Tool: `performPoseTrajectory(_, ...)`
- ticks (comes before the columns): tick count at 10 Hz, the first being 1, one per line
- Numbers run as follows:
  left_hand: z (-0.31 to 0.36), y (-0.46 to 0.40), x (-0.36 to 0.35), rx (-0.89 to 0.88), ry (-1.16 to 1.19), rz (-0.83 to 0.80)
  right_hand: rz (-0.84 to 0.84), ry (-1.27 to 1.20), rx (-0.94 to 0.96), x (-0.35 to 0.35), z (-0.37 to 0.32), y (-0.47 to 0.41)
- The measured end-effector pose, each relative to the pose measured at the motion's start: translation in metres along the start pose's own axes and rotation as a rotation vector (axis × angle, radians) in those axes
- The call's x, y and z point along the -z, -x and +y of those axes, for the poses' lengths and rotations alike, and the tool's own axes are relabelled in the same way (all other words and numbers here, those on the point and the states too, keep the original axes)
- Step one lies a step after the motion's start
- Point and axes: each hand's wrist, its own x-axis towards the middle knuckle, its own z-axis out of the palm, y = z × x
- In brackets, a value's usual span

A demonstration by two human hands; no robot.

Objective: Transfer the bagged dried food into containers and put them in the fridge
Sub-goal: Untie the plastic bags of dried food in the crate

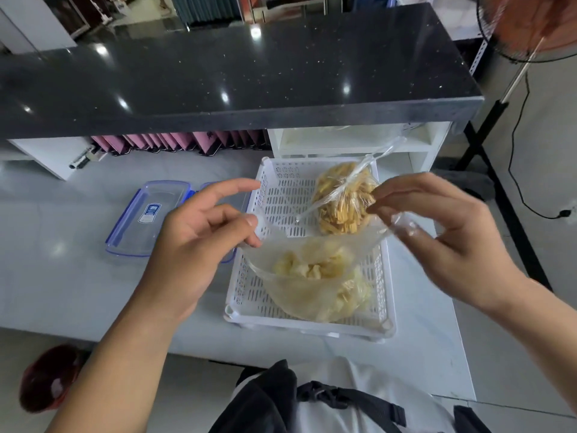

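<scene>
Open bag (315, 276) of pale dried pieces hangs over the near half of the white basket (240, 295), its belly resting on or just above the slotted floor; cannot tell which. Left hand (199, 242) pinches the left edge of the mouth between thumb and a finger, index finger stretched out free. Right hand (443, 232) pinches the right edge, other fingers loosely curled. Mouth is pulled wide between the 2 hands.

Second bag (343, 198), tied at the neck, lies in the far half of the basket, holding yellow strips. Untouched.

Container (146, 217), clear with blue clips, lies on the grey table (62, 276) left of the basket, near the left hand. A second one seems to lie beside it, mostly hidden by the hand.

Handling, judged:
- Film is thin, limp, slick. It likely slips from a light pinch and stretches under load.
- Contents look light and dry, probably brittle. Squeezing the belly risks crumbling.
- Best hold: gather the film at the mouth rim for lifting, then support underneath with 1 hand when tipping.
- Pour risk: the floppy mouth may spill pieces past the container's edge.
</scene>
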Motion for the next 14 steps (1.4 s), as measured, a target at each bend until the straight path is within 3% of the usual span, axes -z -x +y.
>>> performPoseTrajectory(1,0.005,-0.001,0.005,0.009,0.138,-0.008,0.12,-0.061,-0.108,0.01,-0.008,-0.007)
performPoseTrajectory(3,0.013,-0.009,0.008,0.119,0.33,-0.047,0.103,-0.683,-0.553,0.013,-0.015,-0.018)
performPoseTrajectory(4,0.016,-0.008,0.012,0.094,0.381,-0.08,0.104,-0.972,-0.617,0.019,-0.022,-0.022)
performPoseTrajectory(5,0.016,0.0,0.014,0.071,0.423,-0.121,0.003,-1.201,-0.617,0.035,-0.032,-0.022)
performPoseTrajectory(6,0.013,0.01,0.021,0.118,0.582,-0.196,-0.212,-1.399,-0.587,0.05,-0.037,-0.012)
performPoseTrajectory(7,0.014,0.033,0.029,0.299,0.855,-0.28,-0.258,-1.607,-0.724,0.059,-0.045,0.009)
performPoseTrajectory(8,-0.006,0.037,0.039,0.414,0.99,-0.314,-0.282,-1.68,-0.831,0.062,-0.041,0.023)
performPoseTrajectory(9,-0.014,0.031,0.05,0.397,1.03,-0.381,-0.312,-1.698,-0.792,0.065,-0.031,0.028)
performPoseTrajectory(10,-0.01,0.018,0.053,0.232,0.793,-0.371,-0.36,-1.224,-0.633,0.07,-0.017,0.028)
performPoseTrajectory(11,-0.004,0.005,0.047,-0.005,-0.004,-0.239,-0.431,-0.717,-0.53,0.08,-0.01,0.015)
performPoseTrajectory(12,0.0,-0.012,0.041,-0.046,-0.193,-0.106,-0.359,-0.475,-0.489,0.076,-0.008,0.002)
performPoseTrajectory(13,0.001,-0.035,0.029,-0.063,-0.222,-0.096,-0.279,-0.296,-0.537,0.057,0.007,-0.007)
performPoseTrajectory(14,-0.001,-0.064,0.012,-0.031,-0.287,-0.206,-0.329,-0.009,-0.591,0.032,0.032,-0.02)
